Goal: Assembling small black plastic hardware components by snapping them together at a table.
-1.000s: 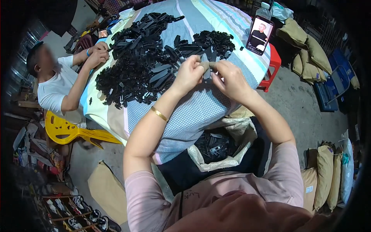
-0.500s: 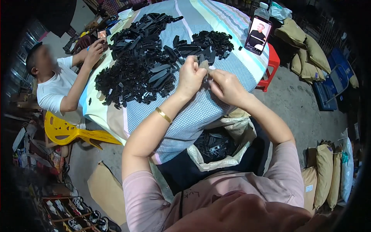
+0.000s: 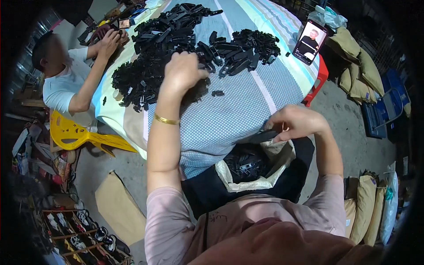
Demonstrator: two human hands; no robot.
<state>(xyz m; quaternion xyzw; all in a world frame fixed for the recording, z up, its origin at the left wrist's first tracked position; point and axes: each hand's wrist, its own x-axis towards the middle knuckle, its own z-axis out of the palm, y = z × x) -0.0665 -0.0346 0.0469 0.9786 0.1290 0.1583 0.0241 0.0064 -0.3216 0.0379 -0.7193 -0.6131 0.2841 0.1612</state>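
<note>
Black plastic parts (image 3: pixel 137 77) lie heaped over the cloth-covered table (image 3: pixel 212 117). My left hand (image 3: pixel 182 73) is over the near side of this heap; its fingertips point down among the parts and are mostly hidden. Low at the table's near edge, my right hand (image 3: pixel 302 121) pinches a long dark plastic piece (image 3: pixel 263 136). That piece is just above the mouth of a pale woven sack (image 3: pixel 254 187), which has more black parts (image 3: pixel 247 165) inside. One small black part (image 3: pixel 217 93) lies alone right of my left hand.
A phone (image 3: pixel 310 42) stands propped at the table's right side, near a red stool (image 3: pixel 320 79). Across on the left, a co-worker (image 3: pixel 73 79) sits by a yellow chair (image 3: pixel 68 132). Stuffed sacks (image 3: pixel 366 75) and a blue trolley (image 3: pixel 391 104) are at the right.
My hands have moved apart from their meeting point over the table. The left went left onto the heap; the right came down and right to the sack with a dark piece.
</note>
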